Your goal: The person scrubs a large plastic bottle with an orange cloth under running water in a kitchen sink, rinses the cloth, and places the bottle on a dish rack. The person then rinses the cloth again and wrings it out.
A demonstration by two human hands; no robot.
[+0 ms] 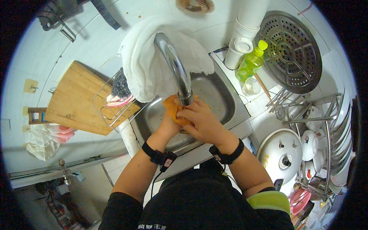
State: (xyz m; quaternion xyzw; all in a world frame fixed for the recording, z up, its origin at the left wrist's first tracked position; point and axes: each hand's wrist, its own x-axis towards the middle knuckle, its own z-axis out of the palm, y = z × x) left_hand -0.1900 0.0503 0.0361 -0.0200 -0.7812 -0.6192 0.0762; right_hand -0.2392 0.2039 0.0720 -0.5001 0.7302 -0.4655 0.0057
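Both hands are together over the stainless steel sink [211,89], right under the spout of the chrome faucet [176,64]. An orange cloth [172,109] is bunched between them. My left hand [168,123] holds it from the left, its fingers mostly hidden behind the cloth. My right hand [201,119] lies over the cloth with curled fingers. A white cloth [141,60] drapes behind and around the faucet. Whether water is running cannot be told.
Left of the sink, a wire rack [110,119] holds scouring pads beside a wooden cutting board [77,100]. To the right stand a green dish soap bottle [250,64], a clear cup [251,86], a round steamer plate [289,51], a metal lid [280,155] and a dish rack [329,149].
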